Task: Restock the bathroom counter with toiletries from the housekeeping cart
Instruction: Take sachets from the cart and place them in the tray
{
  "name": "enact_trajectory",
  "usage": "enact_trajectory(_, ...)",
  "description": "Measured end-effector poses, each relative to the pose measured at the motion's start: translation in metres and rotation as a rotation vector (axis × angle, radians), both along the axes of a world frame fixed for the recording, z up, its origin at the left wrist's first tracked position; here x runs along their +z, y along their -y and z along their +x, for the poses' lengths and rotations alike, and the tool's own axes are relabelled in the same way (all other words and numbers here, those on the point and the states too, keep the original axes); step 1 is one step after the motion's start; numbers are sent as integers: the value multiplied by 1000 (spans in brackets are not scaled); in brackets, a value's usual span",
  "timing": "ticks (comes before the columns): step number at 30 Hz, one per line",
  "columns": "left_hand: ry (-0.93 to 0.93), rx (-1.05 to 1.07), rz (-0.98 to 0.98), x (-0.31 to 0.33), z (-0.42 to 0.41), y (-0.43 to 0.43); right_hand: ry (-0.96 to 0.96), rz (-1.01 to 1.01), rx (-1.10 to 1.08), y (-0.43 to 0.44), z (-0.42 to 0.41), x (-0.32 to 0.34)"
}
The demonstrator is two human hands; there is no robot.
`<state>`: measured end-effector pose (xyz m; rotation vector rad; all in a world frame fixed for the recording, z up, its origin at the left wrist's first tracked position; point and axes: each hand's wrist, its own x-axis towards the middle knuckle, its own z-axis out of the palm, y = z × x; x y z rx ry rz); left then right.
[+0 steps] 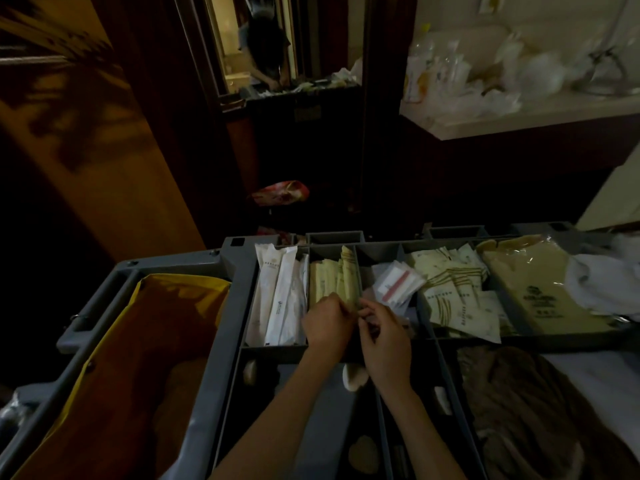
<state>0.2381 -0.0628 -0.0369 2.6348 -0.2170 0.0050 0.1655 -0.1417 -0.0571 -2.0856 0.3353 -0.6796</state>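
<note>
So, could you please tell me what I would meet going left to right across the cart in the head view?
From the left: yellow linen bag → long white packets → pale yellow sachets → clear pink-striped packets → cream striped packets → large beige bags → white cloth.

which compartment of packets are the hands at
The second from the left, with yellow packets: left hand and right hand meet at its near end, beside the white packets.
</note>
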Motion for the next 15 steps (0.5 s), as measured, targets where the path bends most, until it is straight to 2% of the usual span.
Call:
enact_trajectory(5,-31,-21,10,-2,2,0,-3,26,7,1,0,2)
enact_trajectory(12,17,-28,-349,1,-16,-22,31,89,14,7,1,6)
enact_trajectory(15,-4,-35,-565,0,-29,-33,18,182,38,9,2,8)
